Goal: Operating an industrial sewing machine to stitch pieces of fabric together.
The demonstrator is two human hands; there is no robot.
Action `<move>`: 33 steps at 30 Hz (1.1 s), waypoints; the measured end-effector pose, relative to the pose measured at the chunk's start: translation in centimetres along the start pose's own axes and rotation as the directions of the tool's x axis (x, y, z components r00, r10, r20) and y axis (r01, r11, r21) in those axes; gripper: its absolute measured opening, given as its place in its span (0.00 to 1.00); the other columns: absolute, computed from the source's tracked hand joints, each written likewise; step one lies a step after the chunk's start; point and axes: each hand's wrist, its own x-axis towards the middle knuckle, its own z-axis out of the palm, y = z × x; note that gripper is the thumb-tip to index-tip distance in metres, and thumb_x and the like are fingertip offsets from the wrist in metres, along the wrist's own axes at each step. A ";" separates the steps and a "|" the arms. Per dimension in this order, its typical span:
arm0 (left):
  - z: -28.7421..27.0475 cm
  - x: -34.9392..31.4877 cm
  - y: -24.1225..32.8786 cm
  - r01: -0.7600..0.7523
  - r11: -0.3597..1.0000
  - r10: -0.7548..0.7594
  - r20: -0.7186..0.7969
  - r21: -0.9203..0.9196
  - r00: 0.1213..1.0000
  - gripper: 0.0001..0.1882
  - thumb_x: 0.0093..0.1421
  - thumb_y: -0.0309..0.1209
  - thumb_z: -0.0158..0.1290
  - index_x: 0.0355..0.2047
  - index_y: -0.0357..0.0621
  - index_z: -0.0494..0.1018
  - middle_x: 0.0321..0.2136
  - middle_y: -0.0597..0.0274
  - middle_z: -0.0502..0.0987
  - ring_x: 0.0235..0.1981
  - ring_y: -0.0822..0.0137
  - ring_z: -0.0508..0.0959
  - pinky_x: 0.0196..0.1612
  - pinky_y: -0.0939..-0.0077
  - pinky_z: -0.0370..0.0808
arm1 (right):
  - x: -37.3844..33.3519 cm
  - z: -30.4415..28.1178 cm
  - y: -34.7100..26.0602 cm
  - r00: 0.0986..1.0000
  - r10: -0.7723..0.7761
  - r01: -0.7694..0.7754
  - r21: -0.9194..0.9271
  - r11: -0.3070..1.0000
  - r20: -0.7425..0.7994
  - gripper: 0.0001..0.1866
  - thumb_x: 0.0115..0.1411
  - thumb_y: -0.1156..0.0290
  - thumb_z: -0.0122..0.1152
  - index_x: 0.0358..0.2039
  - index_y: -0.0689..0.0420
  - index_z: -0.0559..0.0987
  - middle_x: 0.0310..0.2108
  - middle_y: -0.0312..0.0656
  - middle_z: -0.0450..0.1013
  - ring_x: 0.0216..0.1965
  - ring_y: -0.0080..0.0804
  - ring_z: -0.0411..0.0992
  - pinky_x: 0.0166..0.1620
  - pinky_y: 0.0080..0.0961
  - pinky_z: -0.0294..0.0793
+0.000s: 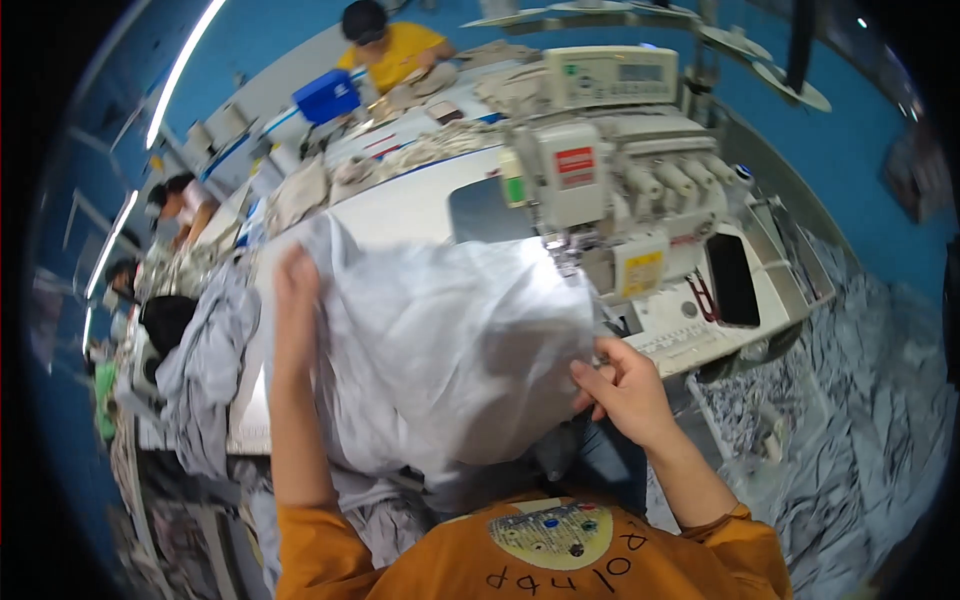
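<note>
A light grey piece of fabric spreads over the front of the white sewing table, its far right edge at the needle area of an overlock sewing machine. My right hand pinches the cloth's right edge between thumb and fingers, just below the machine. At the cloth's left edge is my left hand, raised and seen side-on. Motion blurs its fingers, so I cannot make out whether they grip the fabric. The cloth's near part hangs toward my lap.
On the machine bed's right lie a black phone and red-handled snips. Grey fabric heaps fill the right side, with another grey pile at left. A blue box and a co-worker in yellow are beyond the table.
</note>
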 end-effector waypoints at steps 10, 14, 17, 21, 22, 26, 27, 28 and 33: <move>-1.6 -12.7 -7.2 -0.128 0.878 -0.034 0.327 0.461 0.944 0.08 0.50 0.22 0.56 0.30 0.35 0.69 0.44 0.52 0.73 0.46 0.54 0.73 0.48 0.70 0.68 | 3.3 -0.2 -0.3 1.000 -0.030 0.030 0.139 0.990 0.001 0.16 0.59 0.60 0.59 0.25 0.60 0.70 0.18 0.36 0.70 0.17 0.19 0.71 0.18 0.15 0.67; -0.9 -12.7 -6.7 -0.168 0.832 0.049 0.232 0.529 0.971 0.06 0.56 0.25 0.52 0.31 0.36 0.69 0.32 0.49 0.75 0.36 0.54 0.74 0.40 0.68 0.69 | 3.7 0.6 0.1 0.994 -0.026 0.044 0.174 0.984 -0.103 0.18 0.59 0.61 0.58 0.19 0.61 0.70 0.15 0.35 0.68 0.17 0.19 0.70 0.19 0.15 0.68; -1.0 -12.7 -6.9 -0.068 0.822 0.019 0.093 0.565 0.995 0.06 0.59 0.27 0.49 0.32 0.36 0.68 0.26 0.49 0.72 0.28 0.55 0.72 0.33 0.69 0.68 | 3.6 0.8 0.7 0.993 -0.048 0.070 0.217 0.974 -0.103 0.16 0.59 0.61 0.59 0.23 0.62 0.73 0.16 0.35 0.69 0.17 0.19 0.70 0.20 0.16 0.69; -1.0 -11.9 -7.5 -0.083 0.897 0.101 -0.019 0.435 0.995 0.05 0.61 0.26 0.46 0.31 0.36 0.65 0.24 0.57 0.68 0.26 0.64 0.67 0.33 0.76 0.66 | 3.4 0.9 0.9 0.994 -0.066 0.089 0.279 0.956 -0.091 0.15 0.59 0.62 0.59 0.26 0.63 0.74 0.17 0.36 0.70 0.18 0.20 0.71 0.20 0.16 0.69; -0.9 -11.7 -7.6 -0.076 0.921 0.100 -0.044 0.382 0.994 0.05 0.61 0.26 0.45 0.30 0.36 0.65 0.25 0.59 0.67 0.26 0.67 0.67 0.34 0.78 0.65 | 3.5 0.9 0.8 0.994 -0.062 0.088 0.313 0.946 -0.093 0.15 0.59 0.63 0.58 0.27 0.64 0.74 0.18 0.36 0.70 0.18 0.20 0.71 0.21 0.16 0.69; -0.8 -10.6 -7.4 -0.112 0.968 0.135 -0.088 0.224 0.987 0.05 0.62 0.26 0.44 0.33 0.36 0.63 0.28 0.61 0.68 0.31 0.71 0.67 0.39 0.81 0.65 | 3.6 0.8 0.6 0.993 -0.071 0.098 0.352 0.931 -0.089 0.14 0.59 0.64 0.58 0.28 0.64 0.74 0.19 0.37 0.70 0.18 0.20 0.71 0.21 0.16 0.70; -0.9 -10.3 -7.4 -0.090 0.979 0.110 -0.103 0.180 0.989 0.06 0.63 0.27 0.44 0.35 0.36 0.63 0.31 0.60 0.68 0.33 0.71 0.67 0.41 0.82 0.65 | 3.6 0.7 0.6 0.993 -0.086 0.111 0.355 0.928 -0.085 0.14 0.59 0.64 0.58 0.28 0.64 0.74 0.19 0.37 0.70 0.18 0.20 0.71 0.21 0.16 0.70; -0.9 -10.1 -7.3 -0.091 0.979 0.110 -0.101 0.180 0.989 0.06 0.63 0.27 0.44 0.35 0.36 0.63 0.31 0.60 0.68 0.33 0.71 0.67 0.41 0.82 0.65 | 3.6 0.6 0.6 0.994 -0.078 0.100 0.364 0.926 -0.076 0.13 0.59 0.64 0.58 0.28 0.64 0.74 0.19 0.37 0.70 0.18 0.20 0.71 0.22 0.16 0.70; -0.9 -8.1 -7.1 -0.213 0.973 0.224 -0.135 0.090 0.965 0.06 0.64 0.28 0.44 0.35 0.38 0.63 0.32 0.63 0.67 0.34 0.74 0.66 0.43 0.82 0.64 | 3.7 0.3 0.5 0.995 -0.074 0.090 0.349 0.933 -0.060 0.12 0.59 0.66 0.58 0.28 0.64 0.74 0.18 0.36 0.70 0.18 0.20 0.71 0.22 0.16 0.70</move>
